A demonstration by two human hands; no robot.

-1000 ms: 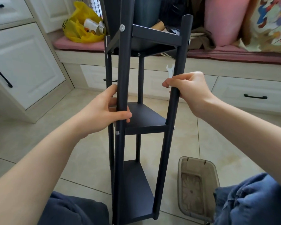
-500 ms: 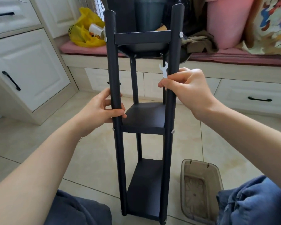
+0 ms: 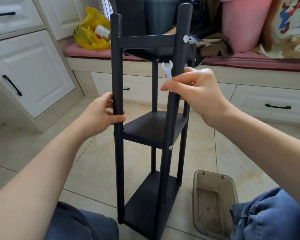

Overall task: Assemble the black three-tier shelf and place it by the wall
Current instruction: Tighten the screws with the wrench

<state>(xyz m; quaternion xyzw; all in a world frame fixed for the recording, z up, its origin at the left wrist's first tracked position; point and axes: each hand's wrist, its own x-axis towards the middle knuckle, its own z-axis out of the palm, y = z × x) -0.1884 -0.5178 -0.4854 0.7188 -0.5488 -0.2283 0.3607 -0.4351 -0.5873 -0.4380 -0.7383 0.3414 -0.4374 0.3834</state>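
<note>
Both hands on the black shelf (image 3: 154, 129): left hand (image 3: 100, 115) grips a post, right hand (image 3: 194, 90) pinches a small white wrench (image 3: 168, 70) against another.

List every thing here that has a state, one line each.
shelf: upright, three tiers fitted.
left hand: grips the shelf's front left post.
right hand: pinches the wrench beside the front right post.
wrench: upright, on no bolt.
tub: open, no lid.
drawers: shut.
yellow bag: open at the top.
</note>
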